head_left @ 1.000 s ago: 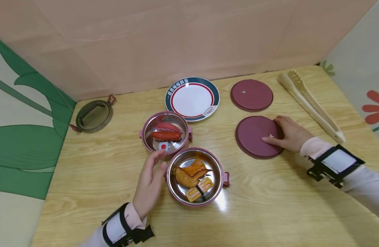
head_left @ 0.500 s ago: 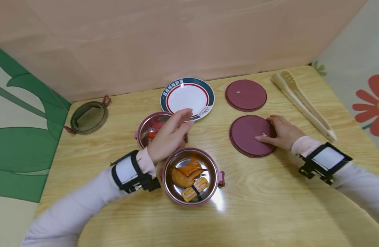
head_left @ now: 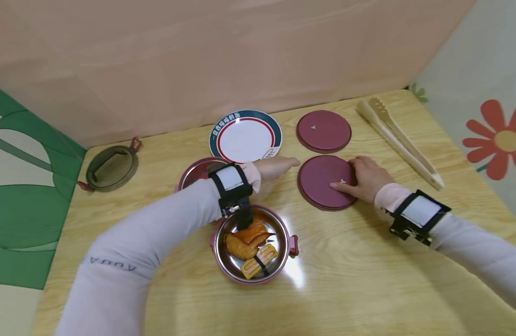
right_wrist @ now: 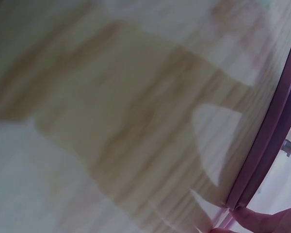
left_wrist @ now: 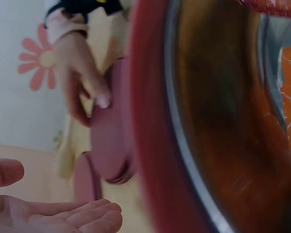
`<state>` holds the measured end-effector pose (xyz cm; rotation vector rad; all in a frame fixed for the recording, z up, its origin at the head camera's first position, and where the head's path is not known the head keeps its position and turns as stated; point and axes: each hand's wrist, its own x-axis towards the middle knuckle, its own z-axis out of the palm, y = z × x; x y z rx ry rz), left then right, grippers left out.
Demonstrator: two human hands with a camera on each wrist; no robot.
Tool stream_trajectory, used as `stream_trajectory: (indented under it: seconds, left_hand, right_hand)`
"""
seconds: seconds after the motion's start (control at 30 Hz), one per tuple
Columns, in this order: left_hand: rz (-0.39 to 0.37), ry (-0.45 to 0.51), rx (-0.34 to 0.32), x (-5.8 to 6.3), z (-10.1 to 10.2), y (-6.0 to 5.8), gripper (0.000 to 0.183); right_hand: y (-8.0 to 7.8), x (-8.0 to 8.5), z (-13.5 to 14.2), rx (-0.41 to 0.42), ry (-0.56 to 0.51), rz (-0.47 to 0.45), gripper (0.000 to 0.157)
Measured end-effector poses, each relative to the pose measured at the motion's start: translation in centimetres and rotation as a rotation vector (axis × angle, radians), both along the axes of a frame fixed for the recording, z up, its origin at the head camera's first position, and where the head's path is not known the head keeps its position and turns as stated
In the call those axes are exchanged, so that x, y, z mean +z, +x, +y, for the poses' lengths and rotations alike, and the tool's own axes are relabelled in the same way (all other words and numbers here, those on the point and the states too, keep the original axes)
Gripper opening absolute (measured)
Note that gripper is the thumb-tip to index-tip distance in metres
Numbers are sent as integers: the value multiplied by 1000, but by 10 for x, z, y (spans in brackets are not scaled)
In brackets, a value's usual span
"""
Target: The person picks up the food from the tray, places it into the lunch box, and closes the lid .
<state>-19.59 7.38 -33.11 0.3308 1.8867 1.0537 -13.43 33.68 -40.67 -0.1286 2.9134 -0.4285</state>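
In the head view my left hand (head_left: pixel 276 168) reaches over the table, fingers straight, holding nothing. Its fingertips point at the near maroon round lid (head_left: pixel 323 182). My right hand (head_left: pixel 369 179) grips that lid's right edge, thumb on top; the right wrist view has fingers at the lid's rim (right_wrist: pixel 262 141). Below my left wrist stands a pink-rimmed steel bowl (head_left: pixel 279 233) with a chicken wing (head_left: pixel 241 247), an orange piece and a yellow piece with a black band. My left forearm hides much of a second steel bowl (head_left: pixel 191 173).
Another maroon lid (head_left: pixel 324 130) lies behind the first. A white plate with a blue rim (head_left: pixel 245 140) is at the back, beige tongs (head_left: pixel 402 144) lie at the right. A dark translucent lid with pink clips (head_left: pixel 112 168) sits far left. Walls border the table.
My left hand has moved from beside the bowls, across the far bowl, rightward to near the maroon lid. My right hand has kept its hold on the lid. The head view has shifted slightly.
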Motion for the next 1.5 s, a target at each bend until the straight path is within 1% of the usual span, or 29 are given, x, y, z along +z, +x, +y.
stream_trajectory:
  seconds: [0.1,0.2,0.37,0.47,0.63,0.73,0.87,0.97,1.07,1.2,1.3,1.37,1.5]
  left_hand:
    - [-104,5,91,-12,6,3,57]
    - [-158,36,188,-20,10,5,54]
    - [-103,67,191,-25,7,9,46]
    - [-72,89,187,-26,3,11,43]
    - [-84,116,212,-29,-2,14,47]
    - [-90,128,227,-31,-5,15,49]
    - [-89,143,230,-35,-7,14,50]
    - [-88,151,236,-35,-10,15,51]
    - [-89,167,245,-36,-11,15,50]
    - [-82,172,242,-38,-11,16,50]
    - [-74,167,236,-40,-11,16,51]
    - [-70,170,233,-41,-11,16,51]
    - [-59,187,241,-41,-11,16,52]
  right_hand:
    - [0,0,-8,3,1,9,91]
    - [-1,1,-16,9,5,13,91]
    - [-3,3,-25,12,5,7,93]
    - [-6,3,-27,11,-32,5,91]
    - [-7,0,-27,21,-125,15,86]
    - [-6,0,-27,25,-175,43,84]
    - [-5,0,-29,16,-274,84,80]
    - [-5,2,-31,-12,-364,95,82]
    - [-5,7,-33,-61,-433,88,88]
    - [-6,17,-35,-137,-553,21,92]
    - [-6,24,-37,-185,-689,-59,88]
    - [-6,27,-38,-219,-826,-114,80]
    - [-6,32,-39,-324,-1210,-214,61]
